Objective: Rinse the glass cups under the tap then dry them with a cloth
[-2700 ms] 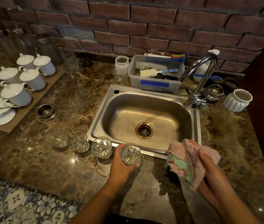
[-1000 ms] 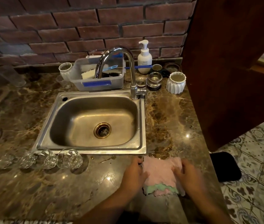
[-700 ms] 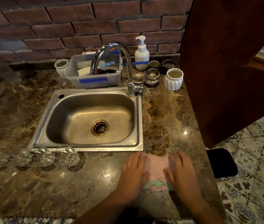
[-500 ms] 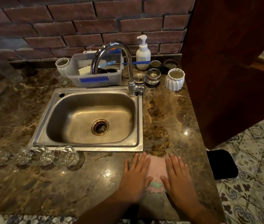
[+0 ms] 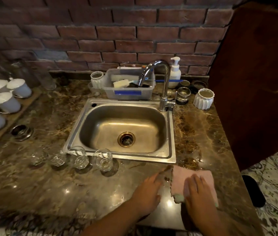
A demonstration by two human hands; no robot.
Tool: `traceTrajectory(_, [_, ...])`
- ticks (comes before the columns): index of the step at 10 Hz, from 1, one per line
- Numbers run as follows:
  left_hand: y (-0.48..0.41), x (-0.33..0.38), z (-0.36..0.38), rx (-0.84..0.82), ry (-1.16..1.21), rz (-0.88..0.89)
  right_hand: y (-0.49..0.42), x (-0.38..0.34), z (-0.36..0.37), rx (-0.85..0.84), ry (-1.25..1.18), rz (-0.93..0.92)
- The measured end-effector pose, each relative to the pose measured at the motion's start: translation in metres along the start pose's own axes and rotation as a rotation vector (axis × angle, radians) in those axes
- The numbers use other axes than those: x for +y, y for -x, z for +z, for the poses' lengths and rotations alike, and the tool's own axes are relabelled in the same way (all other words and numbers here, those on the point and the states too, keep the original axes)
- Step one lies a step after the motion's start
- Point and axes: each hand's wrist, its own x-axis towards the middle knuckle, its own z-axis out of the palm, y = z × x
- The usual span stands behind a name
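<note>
Glass cups (image 5: pixel 79 159), four beside one sink (image 5: pixel 134 156), right grip (image 5: pixel 197 193) flat on one cloth (image 5: pixel 180 178), left grip (image 5: pixel 147 189) flat on counter (image 5: pixel 66 184).

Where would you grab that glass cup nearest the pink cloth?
Around its round side wall, coming from its right: the glass cup seems to stand upright, a neighbouring cup crowds its left, while bare counter lies on its right, toward the left hand.

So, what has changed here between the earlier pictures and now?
The left hand let go of a clear glass cup, now at the row's right end. The pink cloth now lies flat on the brown marble counter under the right hand; the left hand slid off it. The steel sink stayed.
</note>
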Motion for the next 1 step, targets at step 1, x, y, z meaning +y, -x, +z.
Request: traceTrajectory(1, [0.0512,-0.056,-0.0017,-0.018,-0.046,0.021,0.0171,-0.0411,0.0241,0.17,-0.007,-0.1])
